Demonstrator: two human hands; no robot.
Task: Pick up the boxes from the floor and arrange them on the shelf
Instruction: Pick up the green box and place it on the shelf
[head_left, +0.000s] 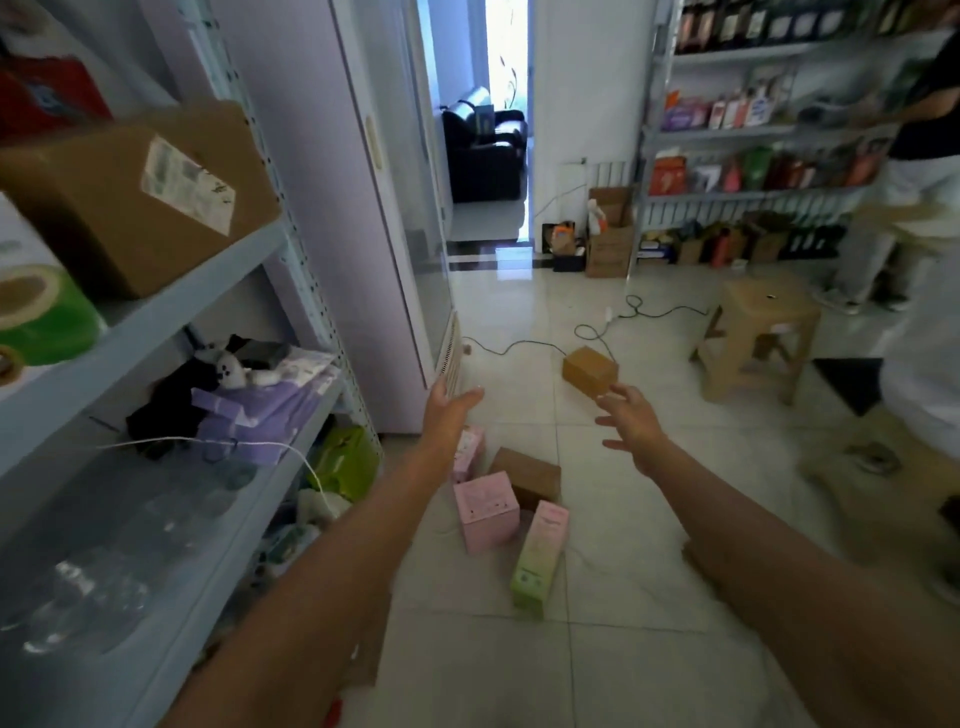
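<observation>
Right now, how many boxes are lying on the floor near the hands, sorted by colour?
Pink cardboard boxes: 2, the large one and a smaller one partly hidden behind the left arm.
Brown cardboard boxes: 2, one in the cluster, one farther off by the black cable.
Tall pink-and-green carton: 1.
Total: 5

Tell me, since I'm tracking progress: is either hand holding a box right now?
No: the left hand and right hand are both open and empty above the pink cardboard box on the floor.
</observation>
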